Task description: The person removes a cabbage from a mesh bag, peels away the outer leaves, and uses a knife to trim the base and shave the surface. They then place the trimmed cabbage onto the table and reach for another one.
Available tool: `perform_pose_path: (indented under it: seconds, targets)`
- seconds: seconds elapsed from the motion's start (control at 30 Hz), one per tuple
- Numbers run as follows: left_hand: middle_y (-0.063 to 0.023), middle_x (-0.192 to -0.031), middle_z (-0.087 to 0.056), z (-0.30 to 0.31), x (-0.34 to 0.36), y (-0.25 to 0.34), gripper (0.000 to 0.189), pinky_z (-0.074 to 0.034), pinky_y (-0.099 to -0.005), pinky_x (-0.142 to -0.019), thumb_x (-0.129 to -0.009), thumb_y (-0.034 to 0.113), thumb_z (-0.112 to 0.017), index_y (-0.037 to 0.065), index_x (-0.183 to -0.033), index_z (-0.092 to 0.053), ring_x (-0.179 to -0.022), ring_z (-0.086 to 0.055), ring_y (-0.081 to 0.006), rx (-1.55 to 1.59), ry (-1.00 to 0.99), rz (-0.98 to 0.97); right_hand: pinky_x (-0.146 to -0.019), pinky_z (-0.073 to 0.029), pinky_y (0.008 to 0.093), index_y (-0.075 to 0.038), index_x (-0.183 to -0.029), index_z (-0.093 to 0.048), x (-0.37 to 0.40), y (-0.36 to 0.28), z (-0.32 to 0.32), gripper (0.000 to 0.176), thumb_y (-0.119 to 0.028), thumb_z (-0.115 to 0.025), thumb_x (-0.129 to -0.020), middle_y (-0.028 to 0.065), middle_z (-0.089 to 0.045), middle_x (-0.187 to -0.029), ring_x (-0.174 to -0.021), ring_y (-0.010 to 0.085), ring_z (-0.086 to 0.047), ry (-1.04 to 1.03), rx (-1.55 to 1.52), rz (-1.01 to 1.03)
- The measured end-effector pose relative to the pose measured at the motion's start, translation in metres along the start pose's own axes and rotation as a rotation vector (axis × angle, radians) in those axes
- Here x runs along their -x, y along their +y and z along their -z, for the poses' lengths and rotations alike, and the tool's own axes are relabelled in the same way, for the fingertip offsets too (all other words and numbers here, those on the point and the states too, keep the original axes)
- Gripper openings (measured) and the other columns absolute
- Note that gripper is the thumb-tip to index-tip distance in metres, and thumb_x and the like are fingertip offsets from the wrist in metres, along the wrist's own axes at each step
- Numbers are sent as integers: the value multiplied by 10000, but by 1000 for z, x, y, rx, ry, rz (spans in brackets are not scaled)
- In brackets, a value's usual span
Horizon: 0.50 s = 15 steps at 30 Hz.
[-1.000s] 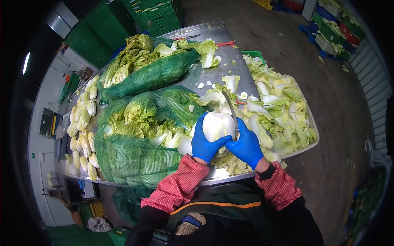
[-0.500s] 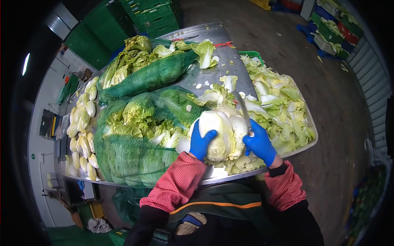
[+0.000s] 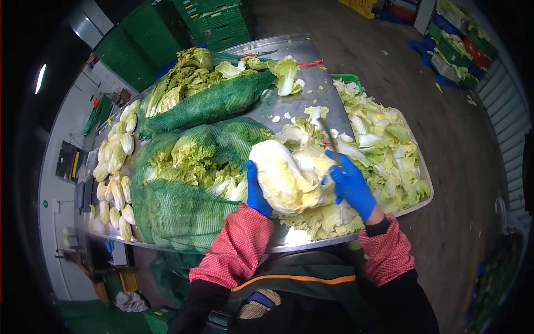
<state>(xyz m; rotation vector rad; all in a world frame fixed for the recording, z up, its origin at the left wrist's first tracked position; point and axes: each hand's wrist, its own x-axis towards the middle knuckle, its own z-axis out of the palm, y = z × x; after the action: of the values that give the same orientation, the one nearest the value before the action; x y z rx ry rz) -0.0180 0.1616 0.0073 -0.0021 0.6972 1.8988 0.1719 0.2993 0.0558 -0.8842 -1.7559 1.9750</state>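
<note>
A large pale cabbage head (image 3: 279, 181) rests against my left hand (image 3: 256, 191), whose blue-gloved fingers wrap its left side. My right hand (image 3: 352, 186), also in a blue glove, is closed round a knife (image 3: 329, 137), with the blade pointing up and away from me. Yellowish outer leaves (image 3: 314, 172) lie between the head and my right fingers. Loose trimmed leaves (image 3: 325, 222) are beneath the cabbage at the near edge of the metal table (image 3: 325, 92). Green net sacks (image 3: 186, 214) holding more cabbages lie left of my left hand.
A wide bin (image 3: 427, 186) heaped with leaves stands right of the table. Trimmed cabbages (image 3: 117, 155) lie at the table's left end. A second knife (image 3: 261, 54) lies at the far edge. Green crates (image 3: 219, 25) are stacked beyond.
The cabbage has turned and shifted slightly left, its white part now up and left. My right hand and the knife have drawn away from its side. My left hand has moved lower left around it.
</note>
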Motion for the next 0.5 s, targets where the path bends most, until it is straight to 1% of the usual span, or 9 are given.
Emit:
perform_pose_path:
  seconds: [0.03,0.07,0.13,0.23,0.33,0.37,0.4,0.47,0.5]
  targets:
    - [-170,-1358,-496,-4,0,-2,818,-408,-478,-1043,-861,672,-478,73,-1412,-394,-1214,-513,-329,-89,24,-34,-435,-467,255,-127,-1369,-435,0,-6,-16,630,-388,-693,-857,35,-563,-792,-584,95,-546,28,100,-13]
    - [-169,-1355,-498,-5,0,-3,818,-409,-477,-1041,-859,668,-486,70,-1409,-395,-1212,-514,-329,-117,35,-45,-432,-469,258,-119,-1349,-441,-3,-1,-28,624,-388,-700,-849,50,-568,-825,-585,104,-549,65,326,32]
    - [-168,-1350,-502,-4,-1,-3,818,-412,-475,-1039,-854,661,-503,66,-1405,-399,-1208,-517,-327,-172,52,-70,-423,-475,258,-113,-1302,-483,-6,14,-36,530,-330,-680,-860,46,-567,-818,-583,109,-551,78,343,42]
    - [-166,-1352,-497,-4,-2,4,809,-417,-473,-1032,-861,665,-487,62,-1394,-406,-1207,-512,-327,-36,71,-89,-419,-471,254,-111,-1230,-551,6,14,-32,398,-246,-649,-869,39,-561,-794,-582,101,-548,-51,160,-120]
    - [-157,-1357,-493,1,-12,14,778,-414,-486,-1034,-878,674,-446,85,-1384,-422,-1216,-502,-334,67,6,-153,-416,-468,246,-109,-1143,-608,13,33,-29,279,-180,-612,-874,37,-569,-791,-583,95,-550,-14,76,-61]
    - [-154,-1356,-494,7,-16,17,772,-413,-491,-1033,-880,674,-442,89,-1384,-424,-1216,-502,-335,96,-28,-175,-408,-468,244,-112,-1109,-623,12,34,-23,244,-186,-632,-877,38,-590,-819,-589,90,-557,-5,53,-137]
    - [-151,-1355,-495,6,-17,21,766,-412,-497,-1033,-883,674,-438,94,-1383,-426,-1216,-502,-337,123,-60,-196,-428,-476,248,-114,-1111,-623,11,34,-22,250,-199,-642,-877,36,-591,-809,-598,89,-559,69,97,-94]
    - [-151,-1353,-496,2,-16,26,795,-414,-507,-1031,-861,697,-454,96,-1381,-428,-1217,-502,-340,66,-7,-188,-466,-493,254,-117,-1115,-621,8,34,-22,266,-225,-663,-876,33,-593,-789,-617,86,-564,224,179,-6]
    - [-152,-1353,-495,-3,-16,26,800,-417,-505,-1029,-855,701,-460,96,-1379,-430,-1217,-503,-340,47,11,-171,-553,-523,294,-126,-1103,-624,11,22,-30,329,-293,-713,-835,58,-608,-849,-648,137,-607,296,390,203]
